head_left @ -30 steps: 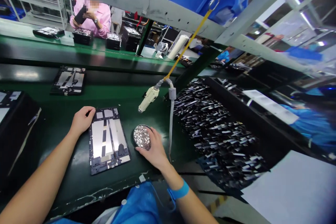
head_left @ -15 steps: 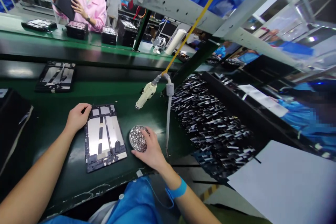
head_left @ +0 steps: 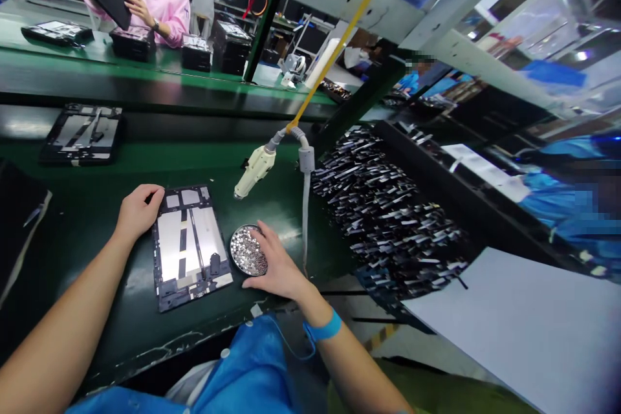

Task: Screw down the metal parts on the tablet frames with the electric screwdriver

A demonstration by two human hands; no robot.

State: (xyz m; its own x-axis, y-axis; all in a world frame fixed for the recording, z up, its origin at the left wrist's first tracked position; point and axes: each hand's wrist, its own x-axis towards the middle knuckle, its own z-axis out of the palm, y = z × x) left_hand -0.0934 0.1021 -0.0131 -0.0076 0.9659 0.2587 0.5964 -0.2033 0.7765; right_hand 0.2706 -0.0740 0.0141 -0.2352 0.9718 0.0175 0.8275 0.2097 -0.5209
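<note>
An uncovered tablet (head_left: pixel 201 239), with a silvery plate, black strips and a dark frame, lies flat on the green bench in front of me. At its upper left corner my left hand (head_left: pixel 139 210) is closed, fingers curled against the edge; the fingertips are partly hidden. To the tablet's right is a round dish of small shiny screws (head_left: pixel 247 252). My right hand (head_left: pixel 277 266) grips the dish's right side, its thumb by the lower rim and its fingers across the upper rim. Above the dish hangs a cream electric screwdriver (head_left: pixel 255 171), touched by neither hand.
Another opened tablet (head_left: pixel 85 134) lies at the back left. A large heap of dark and silvery strips (head_left: pixel 392 200) fills the right, beside a white sheet (head_left: pixel 524 330). A grey cable (head_left: pixel 305 207) hangs right of the screwdriver. A person in pink (head_left: pixel 167 0) holds a dark panel across the bench.
My view has shifted a little. The fingers of my right hand have spread toward the dish's upper rim, uncovering more screws. My left hand stays at the tablet's corner.
</note>
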